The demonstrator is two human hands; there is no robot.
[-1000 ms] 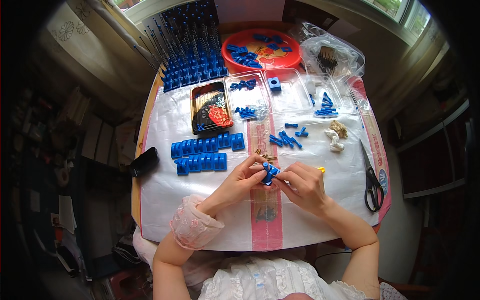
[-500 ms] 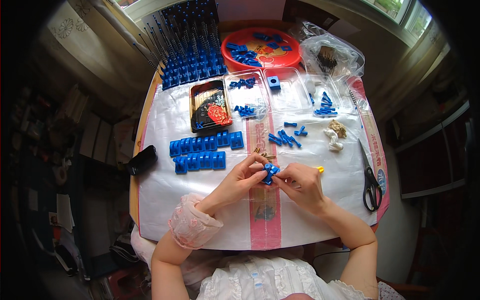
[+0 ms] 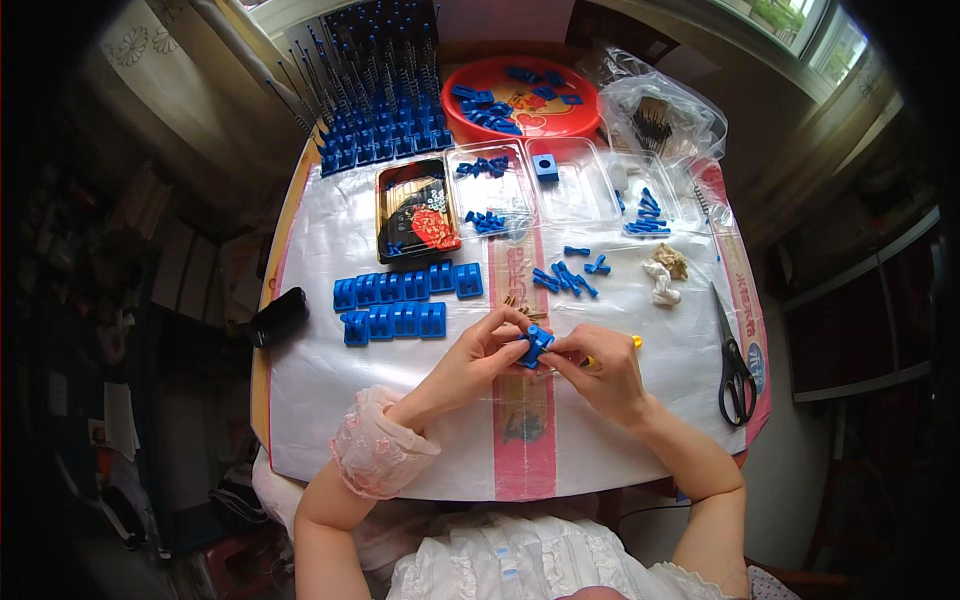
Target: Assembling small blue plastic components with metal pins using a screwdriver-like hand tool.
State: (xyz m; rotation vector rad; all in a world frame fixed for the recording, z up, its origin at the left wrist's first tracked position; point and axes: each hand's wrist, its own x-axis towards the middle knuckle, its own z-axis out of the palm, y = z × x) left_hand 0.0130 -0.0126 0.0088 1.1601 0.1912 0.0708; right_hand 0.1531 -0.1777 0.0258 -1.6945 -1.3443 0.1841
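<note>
A small blue plastic part (image 3: 537,346) is held up over the middle of the table's front half. My left hand (image 3: 482,352) pinches it from the left between thumb and fingers. On its right side, the thumb and fingertips of my right hand (image 3: 604,372) are closed on it too. What else may sit between those right fingertips is too small to tell. Just beyond the left fingertips lie several thin brass-coloured pins (image 3: 528,312), partly hidden. A yellow-ended tool (image 3: 636,342) pokes out behind my right hand. Small blue levers (image 3: 567,279) are scattered farther off.
Two rows of blue bases (image 3: 405,286) stand to the left. Behind are a black tray (image 3: 383,222), clear plastic boxes (image 3: 575,214), a red basin (image 3: 590,117) and blue assemblies with upright springs (image 3: 385,140). Scissors (image 3: 737,375) lie at right, a black case (image 3: 278,318) at left.
The whole view has shifted slightly. Both hands keep their pinch on the blue part, with only a small shift of the right fingers; more yellow shows behind the right hand.
</note>
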